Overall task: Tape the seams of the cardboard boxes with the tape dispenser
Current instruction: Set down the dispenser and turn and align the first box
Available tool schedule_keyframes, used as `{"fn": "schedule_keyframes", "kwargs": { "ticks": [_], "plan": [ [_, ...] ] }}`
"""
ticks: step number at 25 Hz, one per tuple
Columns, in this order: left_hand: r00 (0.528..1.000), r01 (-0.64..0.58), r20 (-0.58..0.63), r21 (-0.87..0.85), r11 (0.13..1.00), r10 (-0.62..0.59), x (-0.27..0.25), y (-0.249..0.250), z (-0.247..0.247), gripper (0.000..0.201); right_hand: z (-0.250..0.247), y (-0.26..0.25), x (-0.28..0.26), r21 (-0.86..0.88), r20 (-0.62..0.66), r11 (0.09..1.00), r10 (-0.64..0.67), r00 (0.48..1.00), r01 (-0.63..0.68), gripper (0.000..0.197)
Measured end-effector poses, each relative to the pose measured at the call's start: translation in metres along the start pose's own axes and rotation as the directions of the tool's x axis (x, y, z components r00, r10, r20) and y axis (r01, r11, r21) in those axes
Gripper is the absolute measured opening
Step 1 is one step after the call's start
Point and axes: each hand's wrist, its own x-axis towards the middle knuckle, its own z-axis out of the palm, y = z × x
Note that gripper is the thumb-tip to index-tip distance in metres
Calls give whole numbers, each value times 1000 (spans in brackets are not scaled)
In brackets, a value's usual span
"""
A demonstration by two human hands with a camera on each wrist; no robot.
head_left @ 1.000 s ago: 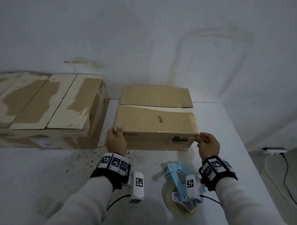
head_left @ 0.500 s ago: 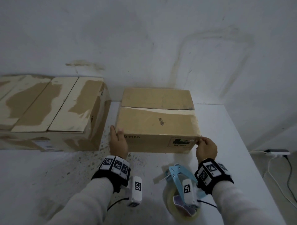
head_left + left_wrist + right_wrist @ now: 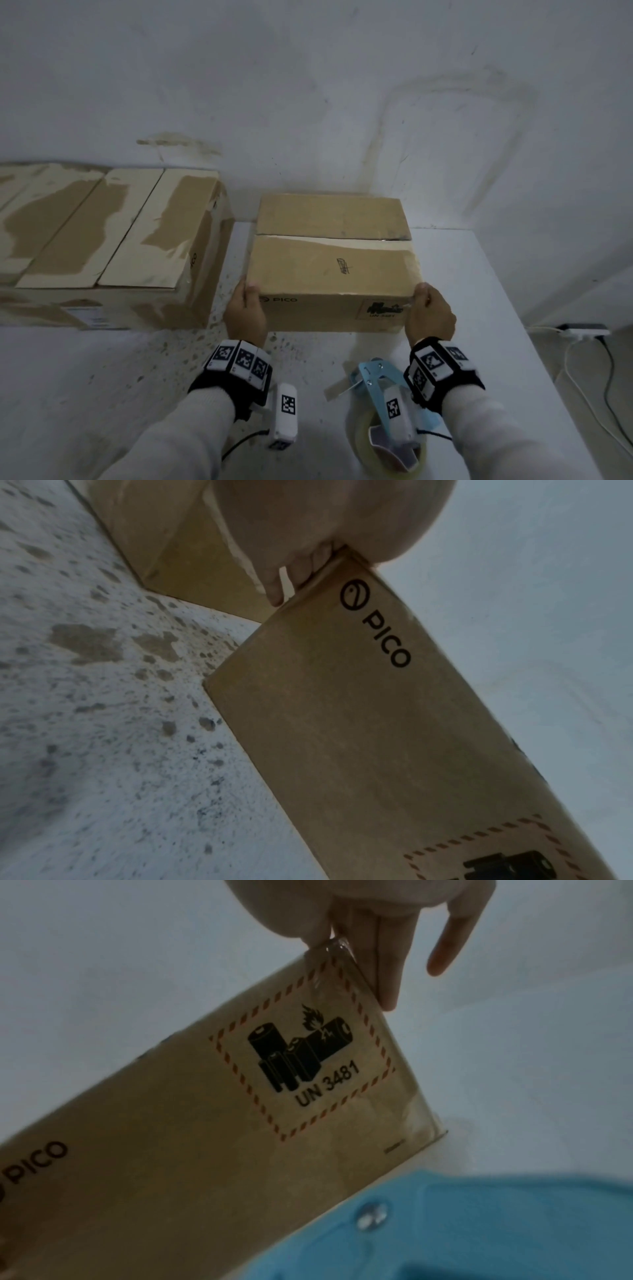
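Note:
A small brown cardboard box (image 3: 332, 270) marked PICO (image 3: 342, 723) (image 3: 205, 1150) stands on the white table (image 3: 462, 274), its top seam (image 3: 329, 238) running left to right. My left hand (image 3: 245, 308) (image 3: 308, 520) is at its near left corner, straight fingers down the side wall and thumb at the top edge. At the near right corner my right hand (image 3: 430, 311) (image 3: 377, 920) does the same, fingers flat on the right wall and thumb on glossy clear tape there. The blue tape dispenser (image 3: 376, 387) (image 3: 479, 1231) lies on the table under my right wrist, untouched.
A larger cardboard box (image 3: 102, 233) with torn, pale patches sits to the left, a narrow gap from the small box. A wall stands right behind both. The table's right edge drops to a floor with a power strip (image 3: 582, 330) and cables.
My right hand has closed in a little onto the box's near right corner. The left hand, the box and the dispenser stay where they were; the view has tilted slightly.

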Motion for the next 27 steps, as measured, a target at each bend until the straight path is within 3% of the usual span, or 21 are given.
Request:
{"fn": "schedule_keyframes", "kwargs": {
  "ticks": [4, 7, 9, 10, 11, 13, 15, 17, 19, 22, 24, 27],
  "plan": [
    [996, 16, 82, 25, 1000, -18, 14, -3, -10, 39, -11, 1, 9, -145, 92, 987, -49, 995, 62, 40],
    [985, 47, 157, 187, 981, -77, 35, 11, -21, 62, -19, -15, 19, -259, 183, 962, -35, 983, 82, 61],
    [967, -160, 246, 409, 898, 60, 42, 28, -16, 73, -8, -40, 22, -323, 258, 894, -232, 938, 310, 59],
    [929, -319, 328, 475, 820, 172, 45, 38, -6, 71, 4, -57, 21, -337, 341, 815, -361, 868, 471, 56],
    [860, -475, 440, 499, 725, 260, 45, 49, 6, 67, 18, -75, 17, -332, 455, 712, -453, 766, 618, 55],
    [702, -681, 656, 502, 533, 279, 49, 64, 31, 65, 47, -100, 6, -283, 660, 531, -496, 564, 799, 55],
    [627, -754, 758, 532, 385, 180, 59, 63, 42, 72, 71, -106, 4, -272, 759, 432, -453, 468, 860, 58],
    [604, -781, 792, 566, 262, 89, 70, 55, 43, 77, 82, -101, 8, -288, 808, 359, -405, 427, 888, 67],
    [598, -791, 797, 571, 219, 81, 75, 48, 42, 77, 79, -92, 17, -299, 811, 357, -393, 433, 885, 78],
    [617, -779, 776, 579, 242, 130, 72, 44, 42, 79, 52, -69, 39, -407, 725, 437, -380, 575, 802, 89],
    [687, -714, 715, 630, 306, 130, 70, 44, 40, 84, 27, -54, 56, -489, 651, 493, -343, 677, 720, 81],
    [795, -592, 595, 714, 374, 122, 68, 44, 39, 87, 15, -42, 70, -448, 621, 594, -332, 710, 669, 79]
  ]
}}
